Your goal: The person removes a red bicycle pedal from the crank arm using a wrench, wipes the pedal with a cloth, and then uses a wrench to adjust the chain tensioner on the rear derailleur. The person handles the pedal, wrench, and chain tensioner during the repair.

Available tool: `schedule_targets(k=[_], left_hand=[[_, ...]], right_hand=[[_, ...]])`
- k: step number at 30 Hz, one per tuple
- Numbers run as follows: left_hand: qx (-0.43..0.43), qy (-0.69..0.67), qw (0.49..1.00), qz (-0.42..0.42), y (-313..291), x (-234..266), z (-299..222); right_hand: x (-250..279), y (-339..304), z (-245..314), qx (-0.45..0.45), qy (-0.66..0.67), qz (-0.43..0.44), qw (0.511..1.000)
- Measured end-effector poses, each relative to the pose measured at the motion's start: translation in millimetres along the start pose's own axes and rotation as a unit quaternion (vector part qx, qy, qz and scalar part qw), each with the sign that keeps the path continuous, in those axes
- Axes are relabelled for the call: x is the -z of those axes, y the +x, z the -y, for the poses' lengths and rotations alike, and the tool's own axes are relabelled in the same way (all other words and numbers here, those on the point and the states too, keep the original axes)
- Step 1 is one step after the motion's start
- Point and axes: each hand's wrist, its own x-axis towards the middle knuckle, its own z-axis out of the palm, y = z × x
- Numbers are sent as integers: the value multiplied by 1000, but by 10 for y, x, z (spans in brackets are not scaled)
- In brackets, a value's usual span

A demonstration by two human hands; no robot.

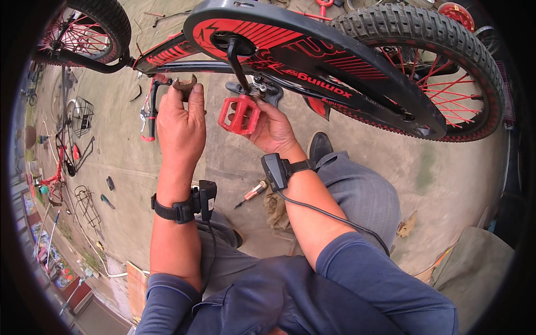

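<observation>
A red bicycle pedal (240, 115) sits at the lower end of the black crank arm (237, 66). My right hand (274, 129) is closed around the pedal's right side, with the thumb near the pedal's joint with the crank. Left of the pedal and apart from it, my left hand (181, 128) is closed on a rusty open-end wrench (185, 85); its forked jaw shows above the fingers, and most of its handle is hidden in my grip. The crank comes out of the black and red chain guard (312, 53) of a bicycle.
The bicycle's knobbly rear tyre (441, 42) is at the upper right, its other wheel (84, 33) at the upper left. On the concrete lie a screwdriver (254, 191), a rag (277, 211) and a wire basket (82, 117). Bike parts are scattered along the left.
</observation>
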Motion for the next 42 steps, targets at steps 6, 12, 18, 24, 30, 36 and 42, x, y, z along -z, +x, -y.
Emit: schedule_targets(k=[6, 12, 18, 24, 30, 36, 42], left_hand=[[55, -243, 968, 38, 24, -37, -113], [4, -302, 953, 37, -31, -323, -265], [-41, -288, 956, 32, -34, -517, -319], [-66, -174, 977, 108, -136, -598, -336], [-36, -195, 979, 49, -96, -610, -204], [231, -317, 920, 14, 16, -426, 185], [445, -510, 735, 46, 147, -388, 550]], right_hand=[[-110, -21, -65, 7, 14, 1, 1000], [-175, -50, -81, -17, 41, 43, 998], [-154, -50, -110, -13, 48, 43, 998], [-45, 73, -180, 19, 44, 40, 998], [-60, 14, -138, -14, 63, 72, 995], [-165, -27, -111, -14, 49, 22, 998], [-164, -22, -106, -19, 40, 46, 998]])
